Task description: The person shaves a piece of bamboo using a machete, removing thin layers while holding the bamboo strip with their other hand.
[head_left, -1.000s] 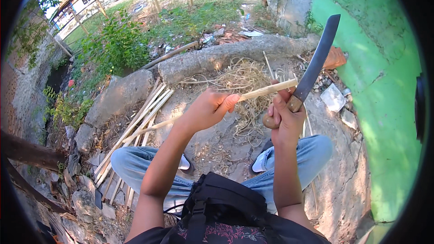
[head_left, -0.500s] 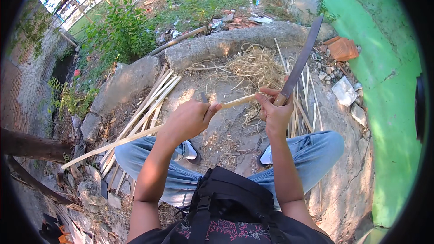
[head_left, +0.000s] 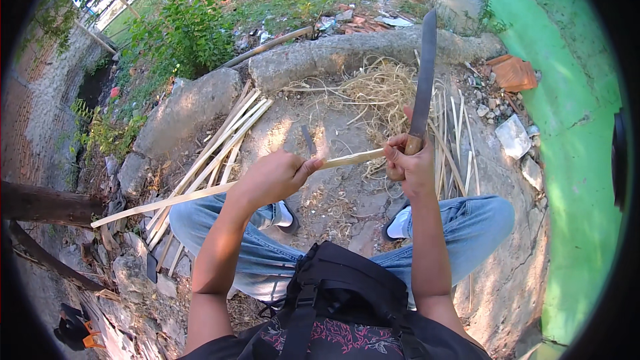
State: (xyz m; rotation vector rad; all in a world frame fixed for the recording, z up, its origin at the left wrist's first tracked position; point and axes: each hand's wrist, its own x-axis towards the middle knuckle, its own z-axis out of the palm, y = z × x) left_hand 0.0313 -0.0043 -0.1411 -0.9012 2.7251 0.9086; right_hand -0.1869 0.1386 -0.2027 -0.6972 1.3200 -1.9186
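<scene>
A long pale bamboo strip (head_left: 170, 201) runs across my lap, its left end out past my left knee. My left hand (head_left: 272, 177) is closed around it near the right part, thumb along the top. My right hand (head_left: 411, 168) grips the wooden handle of a machete (head_left: 425, 77), whose dark blade points up and away from me. The strip's right end reaches the fingers of this same hand; whether they pinch it is hidden. On the ground just beyond my left hand lies a small dark flat piece (head_left: 308, 139).
A bundle of pale strips (head_left: 223, 150) leans at left, and more thin strips (head_left: 460, 130) lie at right. Curly shavings (head_left: 383, 97) are heaped ahead, before a low stone kerb (head_left: 320, 60). A green wall (head_left: 580, 180) bounds the right; rubble (head_left: 513, 137) lies along it.
The machete blade has swung left and now stands more upright. My right hand has dropped slightly, and the strip's right end has come down with it.
</scene>
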